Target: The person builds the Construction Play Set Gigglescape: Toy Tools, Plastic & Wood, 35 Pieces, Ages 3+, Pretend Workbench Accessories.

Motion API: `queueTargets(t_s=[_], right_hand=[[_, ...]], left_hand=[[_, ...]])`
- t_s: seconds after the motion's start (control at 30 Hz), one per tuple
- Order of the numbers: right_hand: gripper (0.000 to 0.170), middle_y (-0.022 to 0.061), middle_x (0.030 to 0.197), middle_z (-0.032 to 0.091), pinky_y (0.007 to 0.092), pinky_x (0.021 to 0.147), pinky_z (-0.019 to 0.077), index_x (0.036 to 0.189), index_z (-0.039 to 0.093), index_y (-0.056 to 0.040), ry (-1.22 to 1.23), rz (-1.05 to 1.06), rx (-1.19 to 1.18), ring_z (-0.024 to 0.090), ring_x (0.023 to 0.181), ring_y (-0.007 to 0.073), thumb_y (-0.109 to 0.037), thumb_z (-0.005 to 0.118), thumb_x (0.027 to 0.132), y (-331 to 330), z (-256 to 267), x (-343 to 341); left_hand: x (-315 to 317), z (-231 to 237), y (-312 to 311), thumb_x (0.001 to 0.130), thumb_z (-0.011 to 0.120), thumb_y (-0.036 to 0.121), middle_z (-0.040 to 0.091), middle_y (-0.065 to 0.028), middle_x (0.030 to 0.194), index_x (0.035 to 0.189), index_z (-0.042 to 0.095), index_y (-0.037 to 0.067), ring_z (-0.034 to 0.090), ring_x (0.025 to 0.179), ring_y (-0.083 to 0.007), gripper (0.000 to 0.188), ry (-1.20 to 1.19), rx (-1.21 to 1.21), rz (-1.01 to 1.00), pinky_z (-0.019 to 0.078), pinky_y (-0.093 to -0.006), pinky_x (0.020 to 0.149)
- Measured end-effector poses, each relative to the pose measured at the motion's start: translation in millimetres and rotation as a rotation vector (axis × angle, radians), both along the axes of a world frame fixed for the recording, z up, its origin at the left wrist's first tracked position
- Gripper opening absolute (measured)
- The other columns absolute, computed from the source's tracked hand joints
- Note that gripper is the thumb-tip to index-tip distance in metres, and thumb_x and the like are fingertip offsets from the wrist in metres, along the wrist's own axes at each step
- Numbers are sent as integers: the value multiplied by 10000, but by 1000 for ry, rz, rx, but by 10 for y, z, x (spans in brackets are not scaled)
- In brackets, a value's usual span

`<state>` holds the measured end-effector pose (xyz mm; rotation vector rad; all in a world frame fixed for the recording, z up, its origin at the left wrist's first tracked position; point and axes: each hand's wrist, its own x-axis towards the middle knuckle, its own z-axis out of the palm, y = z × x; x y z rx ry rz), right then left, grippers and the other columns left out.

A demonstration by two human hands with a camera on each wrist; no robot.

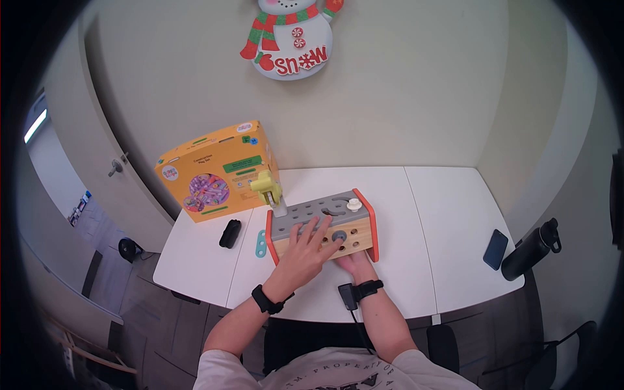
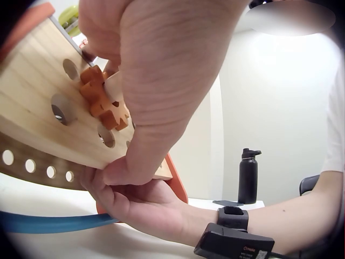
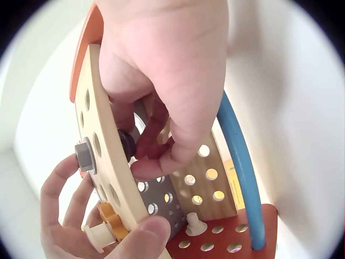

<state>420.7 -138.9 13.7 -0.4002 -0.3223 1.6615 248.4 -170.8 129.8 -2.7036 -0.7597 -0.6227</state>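
A wooden toy workbench (image 1: 281, 247) with a grey pegboard top and orange-red ends is tilted on the table. My left hand (image 1: 300, 255) spans its front panel, fingers spread; in the right wrist view its index fingertip touches a grey bolt head (image 3: 84, 156) and its thumb lies over the panel's edge. Reaching in from below, my right hand (image 1: 355, 262) pinches a dark nut (image 3: 127, 144) on the panel's inner side, behind that bolt. An orange gear (image 2: 102, 98) with a white bolt (image 3: 99, 237) sits on the same panel, hidden in the head view.
A yellow-green clamp-like toy (image 1: 266, 187) and a white knob (image 1: 353, 205) stand on the workbench top. Around it are a teal strip (image 1: 260, 244), a black case (image 1: 230, 234), a yellow box (image 1: 214, 172), a phone (image 1: 495, 249) and a black bottle (image 1: 530, 250). A blue handle (image 3: 237, 162) arches beside my right hand.
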Motion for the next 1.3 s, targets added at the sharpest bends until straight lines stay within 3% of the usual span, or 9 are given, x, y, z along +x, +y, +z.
queueTargets(t_s=[0.5, 0.6, 0.7, 0.8, 1.07, 1.3], right_hand=[[505, 154, 1518, 521, 496, 1139, 504, 1518, 438, -81, -55, -76, 23, 554, 1366, 314, -377, 443, 1108, -11, 55, 19], [511, 150, 1527, 511, 498, 1148, 495, 1522, 431, -85, -55, -58, 32, 544, 1376, 311, -382, 448, 1107, -21, 41, 23], [514, 149, 1533, 505, 500, 1151, 490, 1525, 428, -87, -49, -45, 20, 540, 1380, 310, -387, 445, 1108, -38, 75, 32], [504, 146, 1524, 515, 504, 1142, 496, 1522, 434, -92, -24, -59, 10, 548, 1370, 311, -379, 447, 1108, -53, 103, 26], [484, 143, 1505, 537, 505, 1127, 505, 1510, 450, -87, 13, -117, 27, 562, 1348, 315, -364, 443, 1113, 15, -30, 7], [466, 127, 1456, 582, 457, 1093, 535, 1472, 489, -85, 11, -168, 41, 602, 1305, 291, -362, 487, 1097, 62, -150, 3]], left_hand=[[12, -14, 13, 828, 642, -3, 432, -246, 1580, 1312, 659, 156, 454, 1415, -440, 509, -10, -7, 7, 333, -595, 1127], [-1, -93, 67, 726, 762, 17, 373, -206, 1634, 1313, 656, 199, 423, 1451, -411, 624, 6, 31, 22, 344, -585, 1114], [2, -88, 61, 728, 762, 16, 379, -206, 1631, 1308, 659, 198, 427, 1448, -411, 616, 2, 38, 24, 346, -585, 1115], [10, -17, 14, 822, 643, -7, 435, -243, 1578, 1304, 664, 156, 459, 1410, -437, 509, -16, 4, 4, 338, -592, 1120], [4, -25, 13, 825, 647, -2, 435, -241, 1578, 1301, 666, 157, 465, 1408, -435, 502, -11, 12, 3, 340, -591, 1120], [-2, -43, 28, 828, 654, -1, 443, -235, 1575, 1299, 666, 155, 467, 1410, -427, 497, -21, 11, 2, 345, -587, 1120]])
